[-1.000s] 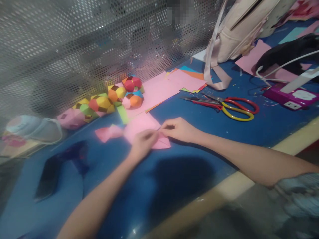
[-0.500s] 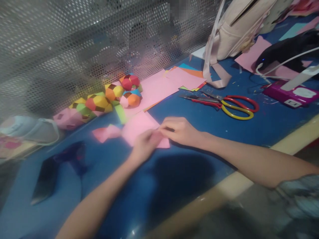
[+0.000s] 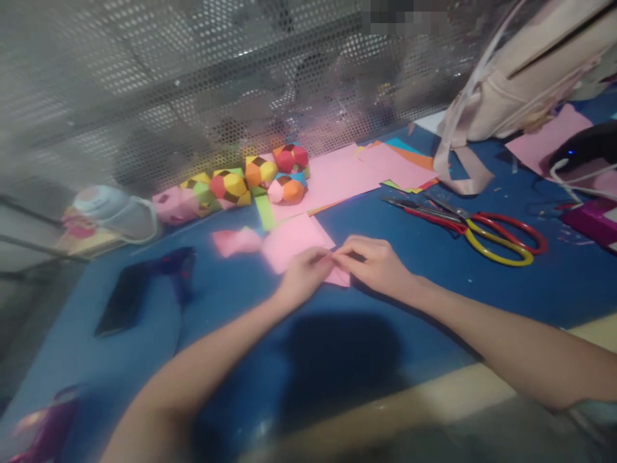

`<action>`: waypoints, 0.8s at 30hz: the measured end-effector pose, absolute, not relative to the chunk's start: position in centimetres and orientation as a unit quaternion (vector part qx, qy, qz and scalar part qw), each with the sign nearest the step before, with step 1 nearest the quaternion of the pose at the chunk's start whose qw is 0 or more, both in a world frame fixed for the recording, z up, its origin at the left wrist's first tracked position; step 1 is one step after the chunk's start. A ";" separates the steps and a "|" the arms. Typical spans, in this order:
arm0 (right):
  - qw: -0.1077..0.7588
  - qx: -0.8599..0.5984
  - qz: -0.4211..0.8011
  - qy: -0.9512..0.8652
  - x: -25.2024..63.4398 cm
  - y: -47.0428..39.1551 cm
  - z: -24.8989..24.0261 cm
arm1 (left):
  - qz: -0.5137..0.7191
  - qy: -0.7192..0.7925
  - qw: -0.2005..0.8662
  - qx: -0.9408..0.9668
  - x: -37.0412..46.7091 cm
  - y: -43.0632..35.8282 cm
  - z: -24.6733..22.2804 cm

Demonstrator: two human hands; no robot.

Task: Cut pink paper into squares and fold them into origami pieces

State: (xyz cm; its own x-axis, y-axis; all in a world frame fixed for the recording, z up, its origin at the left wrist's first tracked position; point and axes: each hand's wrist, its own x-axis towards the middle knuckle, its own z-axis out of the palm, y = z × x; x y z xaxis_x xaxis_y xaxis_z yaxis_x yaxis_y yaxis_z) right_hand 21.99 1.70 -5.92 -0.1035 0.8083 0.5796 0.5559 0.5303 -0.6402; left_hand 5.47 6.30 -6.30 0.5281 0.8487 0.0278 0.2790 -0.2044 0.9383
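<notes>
My left hand (image 3: 306, 276) and my right hand (image 3: 376, 263) meet at the fingertips over the blue table. Both are closed in a pinch on pink paper; how much of it is between the fingers is hidden. A pink sheet (image 3: 299, 239) lies flat beneath and behind them, one corner showing below the fingertips. Just left of this sheet is a small folded pink paper piece (image 3: 236, 242), blurred. Farther back, larger pink sheets (image 3: 332, 183) rest over other coloured paper. Scissors (image 3: 501, 241) with red and yellow handles lie to the right of my right hand.
Folded paper balls (image 3: 231, 186) in several colours line the perforated metal screen (image 3: 202, 83). At the left stand a pale cup-like container (image 3: 113, 209) and a blurred dark object (image 3: 125, 292). A pale pink bag (image 3: 520, 96) and a purple power strip (image 3: 590, 222) are on the right.
The view has swung left, so the table's contents appear farther right, and a purple object shows at the lower left. Both hands keep their pinch over the pink sheet.
</notes>
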 end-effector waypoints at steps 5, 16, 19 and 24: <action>0.504 -0.481 0.105 -0.710 21.8 1.4 -5.8 | 0.315 0.375 0.536 0.688 5.6 5.8 -6.1; 0.466 -0.474 0.143 -0.733 21.8 1.5 -6.8 | 0.338 0.386 0.514 0.687 5.8 5.8 -7.0; 0.465 -0.525 0.183 -0.689 22.4 1.7 -6.8 | 0.352 0.380 0.494 0.698 5.8 5.4 -6.8; 0.445 -0.588 0.156 -0.657 23.9 3.2 -8.1 | 0.340 0.271 0.462 0.773 6.0 3.4 -6.7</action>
